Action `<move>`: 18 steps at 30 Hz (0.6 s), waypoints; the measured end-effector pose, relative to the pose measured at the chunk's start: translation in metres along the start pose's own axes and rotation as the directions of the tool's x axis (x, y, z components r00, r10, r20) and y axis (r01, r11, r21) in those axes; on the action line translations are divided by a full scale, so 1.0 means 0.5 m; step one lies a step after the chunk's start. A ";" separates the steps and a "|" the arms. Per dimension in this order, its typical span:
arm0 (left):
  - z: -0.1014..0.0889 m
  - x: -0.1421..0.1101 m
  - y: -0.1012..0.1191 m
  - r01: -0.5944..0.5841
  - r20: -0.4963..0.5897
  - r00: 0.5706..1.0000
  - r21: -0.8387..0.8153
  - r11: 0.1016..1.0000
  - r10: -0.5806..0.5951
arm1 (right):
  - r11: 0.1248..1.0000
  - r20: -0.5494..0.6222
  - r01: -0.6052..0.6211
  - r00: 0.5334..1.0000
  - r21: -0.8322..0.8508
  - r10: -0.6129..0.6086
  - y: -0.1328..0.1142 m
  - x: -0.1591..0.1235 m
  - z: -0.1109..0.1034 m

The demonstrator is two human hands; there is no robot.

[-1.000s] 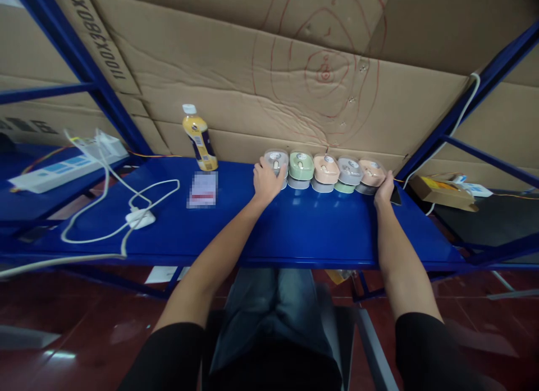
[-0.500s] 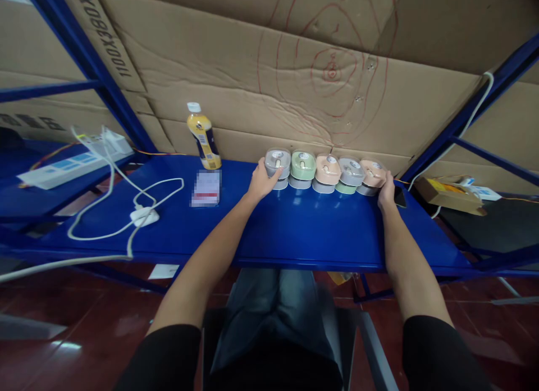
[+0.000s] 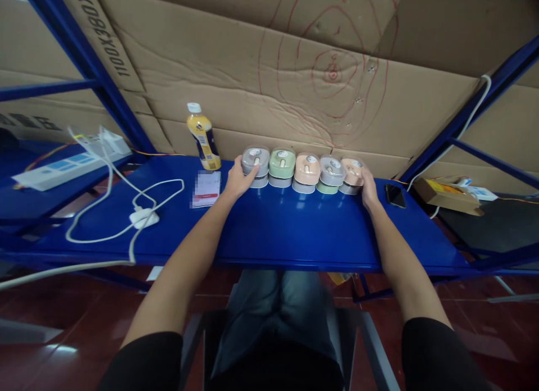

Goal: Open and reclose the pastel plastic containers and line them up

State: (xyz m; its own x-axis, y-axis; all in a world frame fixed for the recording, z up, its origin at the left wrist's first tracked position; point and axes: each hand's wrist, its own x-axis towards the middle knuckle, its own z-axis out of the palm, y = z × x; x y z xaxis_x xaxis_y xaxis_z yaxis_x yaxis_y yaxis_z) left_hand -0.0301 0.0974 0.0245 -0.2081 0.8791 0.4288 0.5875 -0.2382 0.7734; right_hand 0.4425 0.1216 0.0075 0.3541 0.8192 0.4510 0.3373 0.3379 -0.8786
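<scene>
A row of small lidded plastic boxes, stacked two high, stands along the back of the blue table (image 3: 295,228). On top, from left to right, are a grey box (image 3: 255,159), a green box (image 3: 282,163), a peach box (image 3: 307,169), a second grey box (image 3: 332,171) and a second peach box (image 3: 352,169), all with see-through covers. My left hand (image 3: 240,178) grips the row's left end, its thumb across the front of the first grey box. At the right end, my right hand (image 3: 368,186) presses its fingers against the last peach box. The row sits between both hands.
Left of the row stand a yellow drink bottle (image 3: 202,138) and a flat phone-like item (image 3: 207,189). A white cable with an adapter (image 3: 144,217) lies farther left. On the right are a dark phone (image 3: 395,196) and an open carton (image 3: 448,196). Cardboard (image 3: 210,59) forms the back wall.
Both hands have moved left with the whole row of stacked boxes between them. The dark phone at the right, mostly hidden earlier, now shows fully.
</scene>
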 end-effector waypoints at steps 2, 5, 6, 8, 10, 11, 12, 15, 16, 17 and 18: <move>-0.012 0.004 -0.011 0.009 -0.015 1.000 -0.005 1.000 -0.009 | 0.999 0.037 -0.007 0.999 0.038 0.006 -0.010 -0.011 0.014; -0.022 0.008 -0.021 0.015 -0.025 1.000 -0.019 1.000 -0.015 | 0.999 0.011 -0.019 1.000 -0.048 0.020 -0.024 -0.028 0.026; -0.023 0.009 -0.023 0.014 -0.028 1.000 -0.019 1.000 -0.015 | 0.992 -0.022 -0.016 1.000 -0.127 0.014 -0.029 -0.032 0.027; -0.023 0.011 -0.024 0.013 -0.029 1.000 -0.015 1.000 -0.013 | 0.955 -0.067 0.018 0.997 -0.297 -0.039 -0.037 -0.039 0.028; -0.020 0.014 -0.025 0.014 -0.030 0.999 -0.015 1.000 -0.014 | 0.914 -0.052 0.077 0.993 -0.399 -0.107 -0.043 -0.042 0.028; -0.018 0.016 -0.026 0.017 -0.032 0.999 -0.017 1.000 -0.018 | 0.902 -0.036 0.098 0.992 -0.421 -0.124 -0.046 -0.043 0.028; -0.016 0.017 -0.027 0.023 -0.039 0.999 -0.021 1.000 -0.023 | 0.896 -0.028 0.102 0.992 -0.433 -0.126 -0.048 -0.043 0.029; -0.010 0.019 -0.028 0.018 -0.074 0.997 -0.026 0.999 -0.020 | 0.891 -0.048 0.073 0.993 -0.448 -0.105 -0.052 -0.042 0.036; -0.009 0.018 -0.026 0.004 -0.090 0.996 -0.021 1.000 -0.006 | 0.892 -0.061 0.063 0.993 -0.447 -0.101 -0.052 -0.043 0.038; -0.008 0.016 -0.023 -0.017 -0.106 0.994 -0.008 1.000 0.017 | 0.895 -0.074 0.057 0.992 -0.442 -0.100 -0.053 -0.043 0.040; -0.009 0.012 -0.018 -0.043 -0.122 0.992 0.011 0.999 0.044 | 0.899 -0.091 0.049 0.991 -0.435 -0.098 -0.054 -0.043 0.041</move>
State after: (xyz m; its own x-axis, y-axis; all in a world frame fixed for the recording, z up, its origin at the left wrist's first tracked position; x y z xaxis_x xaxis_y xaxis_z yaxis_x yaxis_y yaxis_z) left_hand -0.0401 0.1031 0.0225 -0.2754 0.8110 0.5161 0.6043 -0.2715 0.7491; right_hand 0.4080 0.1041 0.0183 0.3971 0.7370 0.5469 0.7001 0.1421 -0.6998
